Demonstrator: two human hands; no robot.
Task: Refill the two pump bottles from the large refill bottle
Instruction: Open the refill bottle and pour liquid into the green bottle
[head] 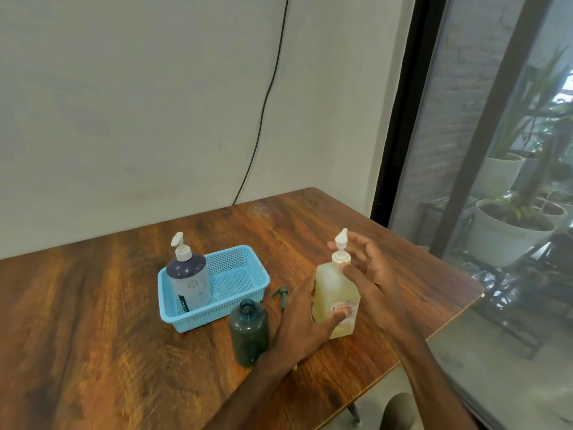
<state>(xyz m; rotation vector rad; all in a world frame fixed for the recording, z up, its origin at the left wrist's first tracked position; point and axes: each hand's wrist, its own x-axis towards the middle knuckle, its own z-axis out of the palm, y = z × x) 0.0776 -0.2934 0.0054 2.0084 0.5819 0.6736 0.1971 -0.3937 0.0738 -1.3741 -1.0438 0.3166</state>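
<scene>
Three bottles on table [93,305]. Yellow bottle [333,287] with white pump [341,243] upright toward table's 3 o'clock. Left hand [305,324] grips its lower body, thumb on label. Right hand [372,268] loosely spread beside pump collar, holding nothing; contact unclear. Uncapped dark green bottle [248,333] at yellow bottle's 8 o'clock, loose dark pump [280,294] lying at its 1 o'clock. Purple pump bottle [189,280] upright in blue basket [210,319], 9 o'clock end.

Three bottles: purple bottle [190,283], green bottle [248,336], yellow bottle [328,287]. One blue basket [201,318]. One loose pump [280,296]. Two hands: left hand [300,330], right hand [372,274].
</scene>
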